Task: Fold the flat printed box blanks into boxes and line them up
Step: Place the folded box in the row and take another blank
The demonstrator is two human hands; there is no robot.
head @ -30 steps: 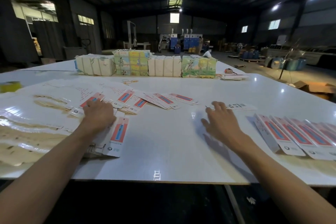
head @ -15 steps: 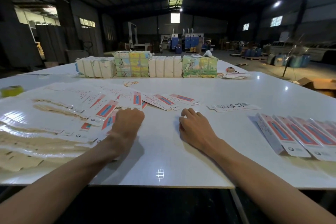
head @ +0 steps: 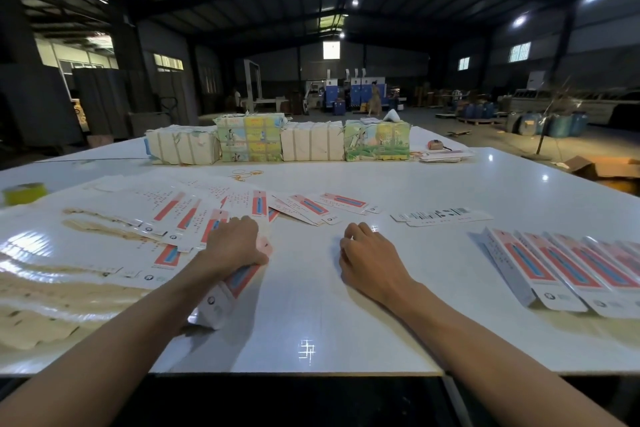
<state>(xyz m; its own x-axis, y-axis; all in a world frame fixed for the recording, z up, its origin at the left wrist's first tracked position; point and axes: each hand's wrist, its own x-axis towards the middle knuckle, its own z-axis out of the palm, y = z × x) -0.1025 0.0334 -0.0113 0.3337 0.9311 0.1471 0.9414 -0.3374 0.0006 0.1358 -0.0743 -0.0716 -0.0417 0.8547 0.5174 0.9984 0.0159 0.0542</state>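
Flat printed box blanks [head: 194,215], white with red and blue panels, lie fanned across the left of the white table [head: 311,315]. My left hand [head: 235,243] is closed on one blank [head: 228,291], which sticks out toward me under the wrist. My right hand [head: 367,260] rests on the bare tabletop with its fingers curled and nothing in it. A row of folded boxes [head: 568,270] lies side by side at the right. Two blanks [head: 440,215] lie print-side down beyond my right hand.
Wrapped bundles of stock [head: 277,142] stand in a row at the table's far side. A yellow tape roll [head: 24,192] sits at the far left, rubber bands [head: 246,174] near the bundles. Tan cardboard offcuts [head: 45,291] lie at the near left.
My left hand has slid right and toward me, dragging one blank out of the fanned pile. My right hand has come left and nearer, away from the face-down blanks.
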